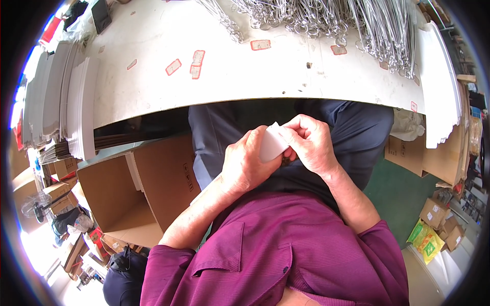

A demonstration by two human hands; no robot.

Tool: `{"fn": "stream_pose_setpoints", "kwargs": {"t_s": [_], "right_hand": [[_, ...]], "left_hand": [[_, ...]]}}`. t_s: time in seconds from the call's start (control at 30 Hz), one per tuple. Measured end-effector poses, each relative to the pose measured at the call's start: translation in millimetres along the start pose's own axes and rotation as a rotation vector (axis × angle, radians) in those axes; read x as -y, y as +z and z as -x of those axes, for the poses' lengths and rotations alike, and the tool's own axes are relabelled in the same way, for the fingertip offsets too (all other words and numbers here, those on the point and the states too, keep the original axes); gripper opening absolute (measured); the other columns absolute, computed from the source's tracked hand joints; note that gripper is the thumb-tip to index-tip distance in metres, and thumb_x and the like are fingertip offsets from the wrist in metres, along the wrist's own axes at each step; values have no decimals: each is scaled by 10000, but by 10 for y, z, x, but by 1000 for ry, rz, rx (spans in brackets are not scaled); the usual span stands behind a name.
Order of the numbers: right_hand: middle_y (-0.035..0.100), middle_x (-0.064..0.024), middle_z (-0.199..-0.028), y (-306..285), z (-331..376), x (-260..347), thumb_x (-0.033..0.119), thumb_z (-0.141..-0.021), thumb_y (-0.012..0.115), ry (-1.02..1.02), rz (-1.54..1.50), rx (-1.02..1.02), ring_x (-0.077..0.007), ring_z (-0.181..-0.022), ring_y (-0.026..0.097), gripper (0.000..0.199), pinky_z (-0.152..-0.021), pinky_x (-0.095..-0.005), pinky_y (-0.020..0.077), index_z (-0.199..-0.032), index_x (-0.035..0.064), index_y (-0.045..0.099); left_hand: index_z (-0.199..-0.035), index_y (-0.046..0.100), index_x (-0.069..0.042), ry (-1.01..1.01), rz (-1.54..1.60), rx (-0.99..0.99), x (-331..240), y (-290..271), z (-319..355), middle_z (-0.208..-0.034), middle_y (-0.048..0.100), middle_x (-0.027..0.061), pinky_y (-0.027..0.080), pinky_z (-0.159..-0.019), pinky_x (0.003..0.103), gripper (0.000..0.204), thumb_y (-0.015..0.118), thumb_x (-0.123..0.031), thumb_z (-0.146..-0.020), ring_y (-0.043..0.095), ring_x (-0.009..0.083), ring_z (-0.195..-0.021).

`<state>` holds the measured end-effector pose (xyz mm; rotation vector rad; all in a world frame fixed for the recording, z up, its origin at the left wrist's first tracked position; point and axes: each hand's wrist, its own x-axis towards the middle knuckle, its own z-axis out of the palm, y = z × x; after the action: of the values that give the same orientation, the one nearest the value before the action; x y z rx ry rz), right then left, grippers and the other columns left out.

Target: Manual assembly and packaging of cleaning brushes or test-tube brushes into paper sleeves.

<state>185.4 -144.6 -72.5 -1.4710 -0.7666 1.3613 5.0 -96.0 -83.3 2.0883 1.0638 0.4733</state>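
A small white piece, flat-faced like a folded card or little box [272, 145], is held between my hands above my lap, just off the table's near edge. My left hand [246, 159] is wrapped round its left side, thumb on top. With thumb and forefinger pressed together, my right hand [312, 145] pinches at its upper right corner. The piece's underside and some of my fingertips are hidden. Beyond my hands, on the white table [224, 84], lie long thin metal rods with looped ends [390, 33], heaped at the far right.
Stacked white sheets [81, 109] stand at the table's left end, with more white sheets [440, 84] at its right. An open cardboard box [166, 176] sits left of my legs. On the right are a cardboard carton [406, 154] and a crumpled white bag [408, 126].
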Motion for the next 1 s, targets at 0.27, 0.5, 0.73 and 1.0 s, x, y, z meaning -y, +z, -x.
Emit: {"fn": "stream_pose_setpoints", "kwargs": {"t_s": [0.27, 0.5, 0.73, 1.0], "right_hand": [[681, -46, -677, 60, 28, 19, 131, -981, 720, 28, 6, -58, -56, -567, 618, 178, -476, -244, 482, -875, -3, 669], [685, -63, -668, 82, -10, -99, 120, -961, 739, -247, 291, -127, -54, -579, 592, 218, -527, -277, 478, -802, 0, 648], [685, -87, -661, 27, -39, -37, 122, -951, 737, -113, 280, -33, -71, -601, 624, 214, -535, -285, 491, -804, -9, 652], [749, -136, -838, 212, 63, -123, 122, -938, 750, -374, 359, -108, -162, -669, 688, 213, -637, -300, 552, -1101, -15, 732]], "left_hand": [[-1220, 609, 5, 29, -6, -5, 11, 16, 4, -1019, 720, 195, 615, -733, 428, 578, 849, -146, -716, 741, 365, -874], [-1220, 607, 6, 36, -49, -6, 24, 34, 30, -1002, 718, 190, 614, -715, 430, 591, 864, -161, -715, 737, 367, -852], [-1230, 602, 7, 48, -71, -6, 54, 65, 65, -1002, 716, 188, 612, -721, 427, 592, 855, -170, -725, 735, 367, -857], [-1236, 599, 1, 2, -9, -64, 44, -12, -27, -1031, 715, 204, 613, -737, 452, 584, 835, -264, -772, 736, 377, -880]]}}
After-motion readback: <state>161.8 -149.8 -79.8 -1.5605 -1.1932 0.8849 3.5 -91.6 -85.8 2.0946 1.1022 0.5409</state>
